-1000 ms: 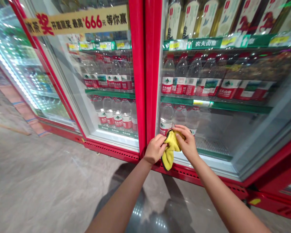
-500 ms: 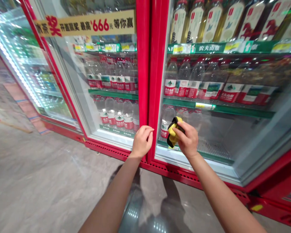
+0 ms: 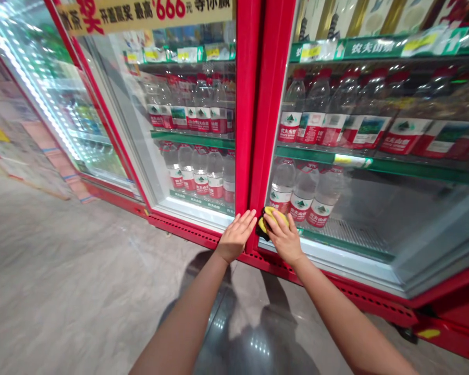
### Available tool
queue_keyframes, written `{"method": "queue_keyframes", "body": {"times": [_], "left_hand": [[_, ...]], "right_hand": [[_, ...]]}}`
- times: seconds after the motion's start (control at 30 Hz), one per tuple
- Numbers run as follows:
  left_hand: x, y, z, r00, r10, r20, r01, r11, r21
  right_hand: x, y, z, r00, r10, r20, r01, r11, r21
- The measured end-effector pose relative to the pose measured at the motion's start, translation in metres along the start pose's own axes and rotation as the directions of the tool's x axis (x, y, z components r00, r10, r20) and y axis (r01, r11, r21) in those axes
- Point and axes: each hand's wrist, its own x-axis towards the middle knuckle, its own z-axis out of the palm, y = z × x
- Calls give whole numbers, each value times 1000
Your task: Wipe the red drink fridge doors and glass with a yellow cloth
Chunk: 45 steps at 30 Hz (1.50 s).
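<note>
My right hand point(image 3: 284, 240) presses a yellow and black cloth point(image 3: 272, 219) against the lower left corner of the right glass door, beside its red frame. The fingers are spread over the cloth. My left hand point(image 3: 235, 238) lies with its fingers stretched out on the red door frame point(image 3: 245, 130), near the bottom, and holds nothing. Behind the glass by my right hand stand water bottles point(image 3: 300, 192) with red and white labels.
Left of my hands is another glass door with shelved bottles point(image 3: 201, 174) and a yellow banner point(image 3: 148, 14). A lit cooler point(image 3: 88, 122) and stacked boxes point(image 3: 57, 146) stand farther left. The grey floor point(image 3: 82, 271) lies below.
My right hand has moved left and down with the cloth, which now lies flatter on the door. My left hand has opened from a curled shape onto the frame. The view has shifted lower.
</note>
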Motion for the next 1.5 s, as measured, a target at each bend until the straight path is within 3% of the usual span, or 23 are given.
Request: {"method": "queue_keyframes", "body": {"times": [0.13, 0.23, 0.4, 0.47, 0.57, 0.67, 0.8, 0.93, 1.03, 1.13, 1.33, 1.5], "left_hand": [[-6, -1, 4, 1000, -22, 11, 22, 1000, 15], [-6, -3, 2, 999, 3, 36, -3, 1000, 22], [-2, -7, -2, 998, 16, 54, -16, 1000, 9], [-2, -8, -1, 998, 17, 54, -17, 1000, -6], [-2, -9, -1, 998, 18, 56, -16, 999, -47], [0, -10, -2, 998, 23, 61, -18, 997, -72], [4, -12, -5, 997, 42, 68, -38, 997, -65], [1, -12, -2, 997, 52, 62, -50, 998, -24], [-8, -8, 4, 995, 13, 101, -17, 999, 40], [-19, -3, 9, 986, -37, 164, 20, 995, 101], [-33, -4, 16, 961, -54, 273, 13, 989, 149], [-43, -5, 20, 958, -26, 286, -15, 990, 140]], "right_hand": [[-38, -3, 31, 962, -263, 76, 266, 963, -34], [-53, 7, 33, 933, -357, 45, 360, 927, -108], [-32, 18, 18, 972, -235, -17, 228, 953, -198], [-34, 16, 21, 962, -272, -8, 266, 946, -186], [-52, 9, 31, 916, -391, 94, 400, 910, -109], [-61, 2, 32, 897, -411, 161, 421, 907, -30], [-33, -6, 23, 915, -403, 15, 403, 914, -40], [-12, -17, 36, 948, -315, -51, 307, 944, -117], [-20, -25, 53, 943, -331, -2, 329, 938, -108], [-25, -24, 56, 929, -363, 71, 368, 927, -75], [-16, -25, 52, 978, -207, 20, 208, 975, -74], [-29, -38, 60, 945, -297, 138, 306, 951, -49]]}}
